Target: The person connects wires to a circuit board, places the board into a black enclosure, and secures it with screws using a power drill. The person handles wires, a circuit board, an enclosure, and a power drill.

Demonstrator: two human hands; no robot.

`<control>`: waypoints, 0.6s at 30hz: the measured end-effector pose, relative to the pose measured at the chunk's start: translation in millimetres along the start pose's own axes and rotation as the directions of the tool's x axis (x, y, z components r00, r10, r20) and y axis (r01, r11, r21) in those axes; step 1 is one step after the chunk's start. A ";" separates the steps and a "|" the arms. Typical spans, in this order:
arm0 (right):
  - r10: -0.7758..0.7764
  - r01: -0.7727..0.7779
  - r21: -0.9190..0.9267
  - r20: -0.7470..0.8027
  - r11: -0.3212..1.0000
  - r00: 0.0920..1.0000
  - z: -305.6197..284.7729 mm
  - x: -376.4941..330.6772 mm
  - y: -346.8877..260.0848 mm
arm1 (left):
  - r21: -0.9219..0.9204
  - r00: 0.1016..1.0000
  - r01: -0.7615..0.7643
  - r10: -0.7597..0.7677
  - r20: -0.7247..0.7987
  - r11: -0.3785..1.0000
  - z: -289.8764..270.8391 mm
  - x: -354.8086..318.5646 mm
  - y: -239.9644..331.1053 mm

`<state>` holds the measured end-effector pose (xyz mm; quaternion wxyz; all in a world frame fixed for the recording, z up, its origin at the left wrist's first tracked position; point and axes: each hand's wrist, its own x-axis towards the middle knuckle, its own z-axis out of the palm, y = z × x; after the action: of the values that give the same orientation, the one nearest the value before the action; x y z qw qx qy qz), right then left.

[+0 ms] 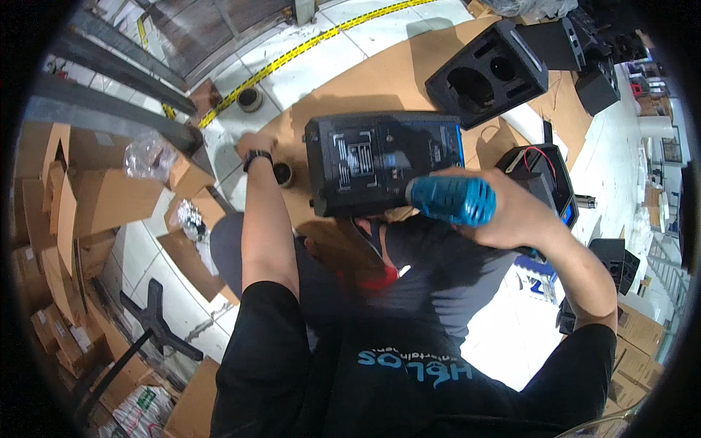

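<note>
My right hand [511, 212] is wrapped round a teal cordless drill [454, 199]. The drill's front end points left, over the lower right part of a black speaker cabinet [376, 162]. That cabinet lies in front of me with printed labels on its upward panel and a blue strip along its right edge. My left hand [257, 144], with a dark band at the wrist, is down by the floor left of the cabinet. Close to it stands a small round container [282, 173] with a dark inside. The left fingers are too unclear to read.
Another small round container [250, 100] stands near yellow-black floor tape [292, 55]. An unfilled speaker box [488, 73] with round cutouts is at the far right. An opened box with a red wire [539, 152] lies right. Cardboard boxes [109, 201] and a black stand base [157, 321] are left.
</note>
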<state>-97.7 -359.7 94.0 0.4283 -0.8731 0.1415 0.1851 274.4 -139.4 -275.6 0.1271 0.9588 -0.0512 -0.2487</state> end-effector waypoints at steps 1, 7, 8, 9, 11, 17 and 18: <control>0.005 -0.005 0.011 0.012 1.000 1.000 0.9 0.7 0.7 | -0.119 0.999 0.024 -0.018 0.049 0.993 -30.7 -9.5 9.4; 0.058 -0.056 -0.098 0.009 0.994 0.998 -1.0 -4.8 0.0 | -0.705 0.763 -0.571 0.589 -0.266 0.421 -63.1 -145.5 48.6; 0.072 -0.071 -0.123 0.002 0.990 0.997 -0.2 -6.1 -0.8 | -0.745 0.691 -0.601 0.658 -0.300 0.291 -55.3 -165.5 52.6; 0.083 -0.082 -0.147 -0.002 0.986 0.997 0.9 -6.8 -1.7 | -0.739 0.643 -0.614 0.719 -0.263 0.278 -51.1 -177.3 57.2; 0.049 -0.042 -0.248 0.024 0.968 0.998 2.5 -7.6 -2.5 | -0.728 0.573 -0.629 0.796 -0.196 0.274 -42.8 -192.2 66.3; -0.087 0.105 -0.353 0.066 0.930 0.994 -2.1 0.1 1.2 | -0.585 0.524 -0.695 0.852 -0.014 0.418 -30.1 -203.1 76.0; -0.110 0.141 -0.370 0.103 0.918 0.989 -5.2 3.7 2.1 | -0.581 0.520 -0.698 0.854 -0.007 0.420 -28.9 -203.4 76.4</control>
<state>-94.2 -365.5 93.8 0.2694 -0.9380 0.0300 0.2159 108.7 -173.8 -136.2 0.4706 0.7012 -0.4429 -0.3010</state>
